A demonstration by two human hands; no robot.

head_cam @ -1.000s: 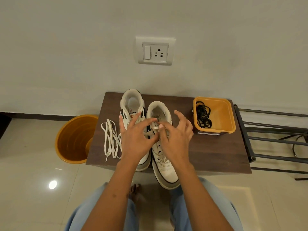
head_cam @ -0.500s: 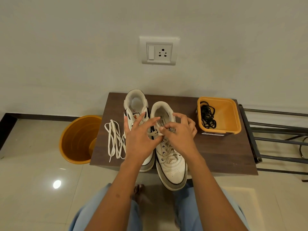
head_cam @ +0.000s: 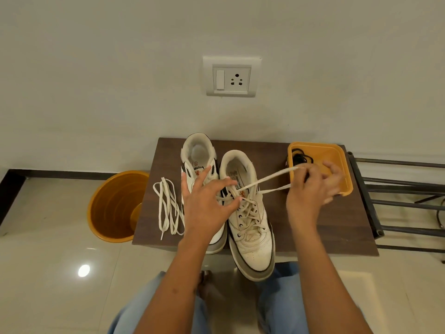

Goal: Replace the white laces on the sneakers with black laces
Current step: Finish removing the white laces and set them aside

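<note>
At frame centre, the right sneaker (head_cam: 250,220) sits on the table (head_cam: 313,227). The right hand (head_cam: 313,189) pinches its white lace (head_cam: 267,180), drawn taut toward the orange tray (head_cam: 342,165) of black laces (head_cam: 301,157). The left hand (head_cam: 204,206), fingers spread, rests over the eyelets.

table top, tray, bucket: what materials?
Table: dark wood-grain, matte, likely laminate; streaks show.
Tray: orange, smooth, rounded rim, looks like moulded plastic.
Bucket: orange, glossy highlights inside, probably plastic.
</note>
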